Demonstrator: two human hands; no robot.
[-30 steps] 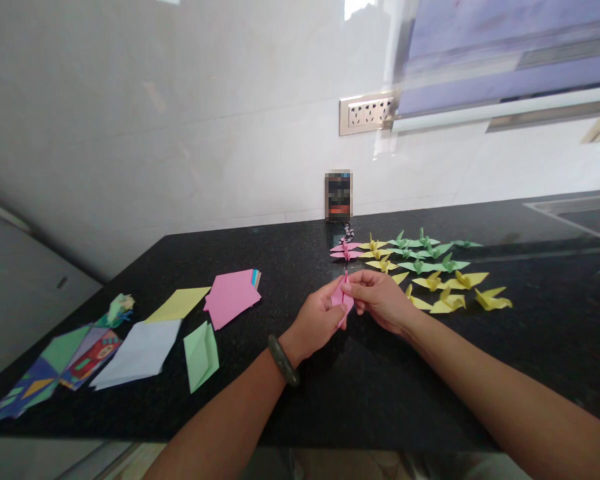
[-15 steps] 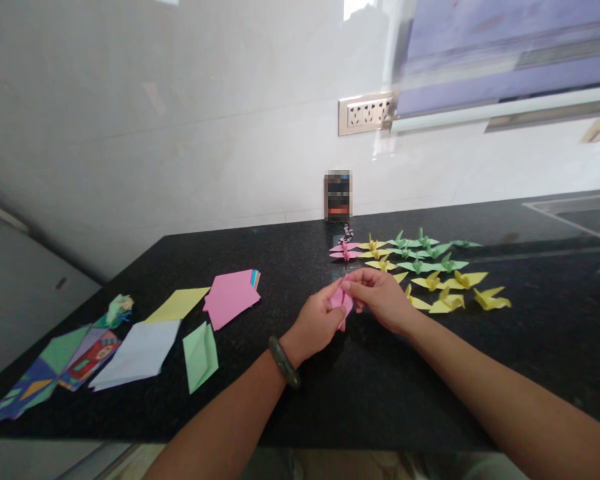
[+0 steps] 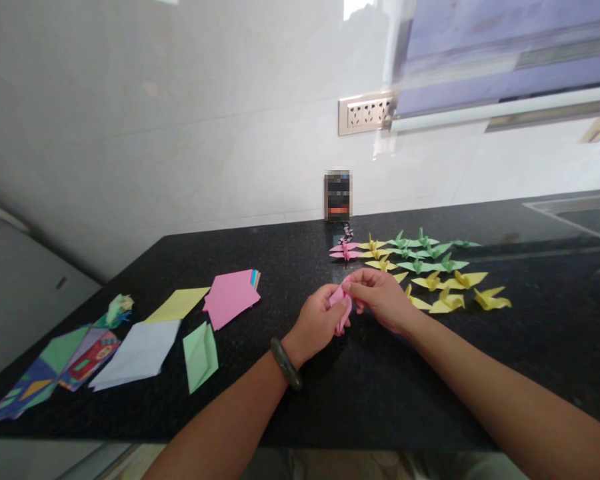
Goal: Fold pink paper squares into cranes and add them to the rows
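Note:
Between my two hands is a small folded piece of pink origami paper (image 3: 341, 308), held above the black countertop. My left hand (image 3: 321, 313), with a dark bangle on the wrist, pinches its lower left side, the thumb lying across the front. At the top edge, the thumb and fingertips of my right hand (image 3: 380, 297) grip the same paper. My fingers cover part of the folds. Just beyond my hands lie pink paper cranes (image 3: 345, 252), and yellow paper cranes (image 3: 447, 301) spread to the right of them.
Green paper cranes (image 3: 418, 265) stand further back on the right. To the left lie a stack of pink paper (image 3: 230, 300), a folded green paper (image 3: 200, 357), white sheets (image 3: 139, 353), a yellow sheet (image 3: 179, 305) and colourful printed paper (image 3: 55, 367). A pixelated dark object (image 3: 338, 196) leans against the wall.
My left hand has shifted slightly on the pink paper, its fingers now lower beneath it, and the paper looks narrower. My right hand has hardly moved.

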